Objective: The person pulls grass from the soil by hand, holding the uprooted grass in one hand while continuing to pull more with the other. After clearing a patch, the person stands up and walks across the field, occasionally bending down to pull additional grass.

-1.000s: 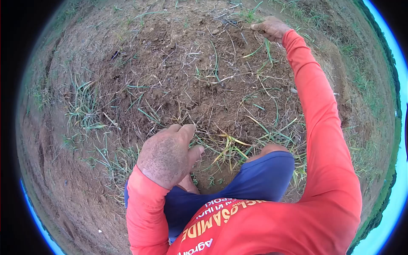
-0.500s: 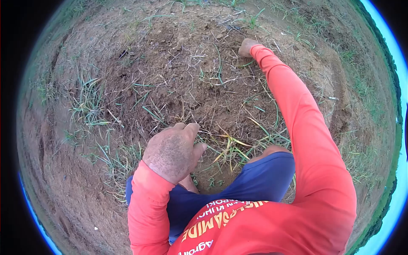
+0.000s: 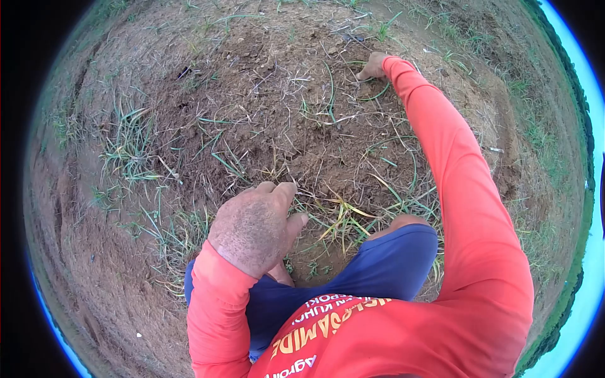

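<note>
My left hand is over the ground near my knees, back upward. Its fingers curl down and their tips are hidden, so what they hold, if anything, does not show. Yellowing grass grows just right of its thumb. Farther out, my right hand reaches down at the edge of a patch of loose brown soil. Its fingers are drawn together and point left at the ground; I cannot make out anything in them. A curved green grass blade lies right below this hand.
Dry stalks and uprooted-looking blades are strewn over the soil. A grass clump stands at the left, with more grass beside my bent leg. A small green tuft grows beyond my right hand. My knee is close to the patch.
My right hand has shifted slightly right and turned, so its fingers now show more. My left hand stays almost where it was.
</note>
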`<act>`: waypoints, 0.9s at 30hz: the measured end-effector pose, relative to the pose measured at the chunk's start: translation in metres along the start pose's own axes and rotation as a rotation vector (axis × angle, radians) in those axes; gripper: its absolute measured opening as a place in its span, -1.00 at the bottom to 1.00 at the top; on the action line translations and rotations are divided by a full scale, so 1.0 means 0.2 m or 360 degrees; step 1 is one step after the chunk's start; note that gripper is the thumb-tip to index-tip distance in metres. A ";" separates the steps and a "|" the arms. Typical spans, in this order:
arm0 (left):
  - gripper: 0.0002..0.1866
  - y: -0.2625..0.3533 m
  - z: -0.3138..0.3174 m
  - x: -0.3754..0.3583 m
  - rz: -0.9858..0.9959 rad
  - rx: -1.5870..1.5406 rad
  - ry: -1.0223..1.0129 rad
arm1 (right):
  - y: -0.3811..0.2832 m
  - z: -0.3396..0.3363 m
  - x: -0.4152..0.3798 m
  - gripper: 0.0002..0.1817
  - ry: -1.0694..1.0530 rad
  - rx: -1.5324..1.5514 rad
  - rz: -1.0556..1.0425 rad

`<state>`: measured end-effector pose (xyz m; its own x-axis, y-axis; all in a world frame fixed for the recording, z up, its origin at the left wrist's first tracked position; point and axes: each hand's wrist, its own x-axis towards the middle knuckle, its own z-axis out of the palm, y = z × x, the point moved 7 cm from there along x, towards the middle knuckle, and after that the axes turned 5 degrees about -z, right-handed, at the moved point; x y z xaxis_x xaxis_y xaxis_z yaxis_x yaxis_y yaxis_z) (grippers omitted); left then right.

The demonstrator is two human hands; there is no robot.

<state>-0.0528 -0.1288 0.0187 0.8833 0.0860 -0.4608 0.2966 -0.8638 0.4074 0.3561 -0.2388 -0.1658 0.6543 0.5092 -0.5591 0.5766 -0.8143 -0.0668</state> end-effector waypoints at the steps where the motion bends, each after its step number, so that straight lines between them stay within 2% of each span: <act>1: -0.57 0.00 0.00 0.01 0.0010 0.0000 0.0006 | -0.02 -0.01 -0.04 -0.55 -0.0004 0.0045 0.0011; 4: -0.56 0.01 0.00 0.02 0.0036 0.0025 0.0011 | -0.09 0.09 0.10 -0.57 -0.0342 -0.0771 -0.0522; 8: -0.55 0.00 0.00 0.02 -0.0003 -0.0006 0.0001 | -0.12 0.15 0.15 -0.64 -0.0176 -0.0908 -0.0427; 11: -0.55 -0.01 -0.01 0.02 -0.0014 -0.0015 -0.0016 | -0.10 0.08 0.08 -0.66 0.0327 -0.0304 -0.0116; 12: -0.55 -0.01 -0.01 0.02 -0.0005 -0.0009 -0.0003 | -0.09 0.09 0.10 -0.66 0.0284 -0.0225 -0.0103; 16: -0.54 0.01 0.00 0.04 0.0036 0.0000 -0.0001 | 0.06 0.09 0.06 -0.62 0.0510 0.0134 0.0104; 19: -0.53 0.00 0.00 0.04 0.0033 -0.0006 -0.0006 | 0.09 0.10 0.04 -0.61 0.0503 0.0151 0.0205; 27: -0.53 -0.01 -0.03 0.01 -0.0007 -0.0053 0.0044 | -0.01 0.08 0.02 -0.63 0.0364 -0.0147 0.0022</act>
<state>-0.0492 -0.1249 0.0220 0.8917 0.1038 -0.4406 0.3117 -0.8465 0.4315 0.3501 -0.2391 -0.1820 0.7502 0.5565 -0.3570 0.6022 -0.7980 0.0214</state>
